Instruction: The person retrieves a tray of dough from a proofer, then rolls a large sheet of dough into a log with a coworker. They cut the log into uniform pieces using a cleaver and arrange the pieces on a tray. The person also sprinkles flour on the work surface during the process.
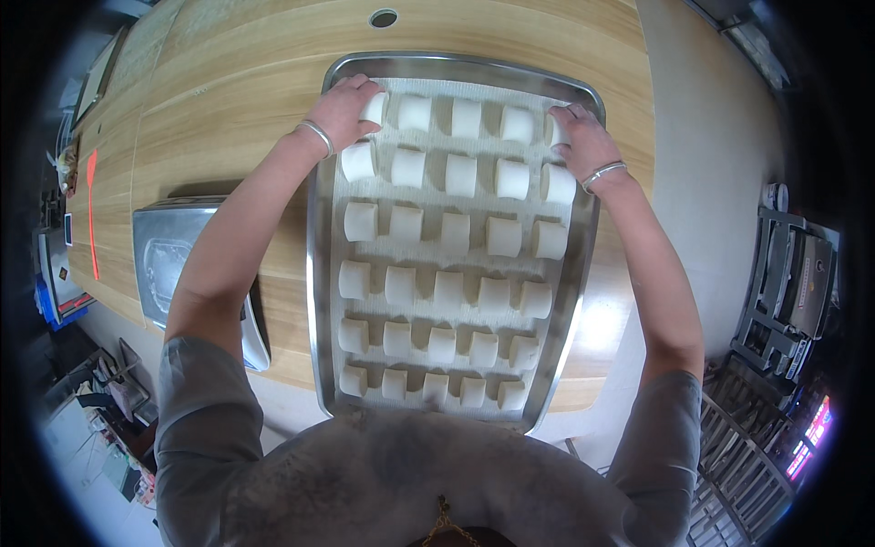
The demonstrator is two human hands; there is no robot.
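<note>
**Reaching to the far row of the dough tray**

Spreading out under your arms, the wooden table (228,109) carries a long metal tray (321,273), its long axis running straight away from you. A steel scale (164,255) sits just left of the tray, clear of your reach. Rows of white dough pieces (447,287) fill the tray. Your left hand (342,109) curls around the far-left corner piece (373,108); your right hand (583,137) closes loosely on the far-right corner piece (554,130). Both hands are equally far out, nothing blocking them.
</note>
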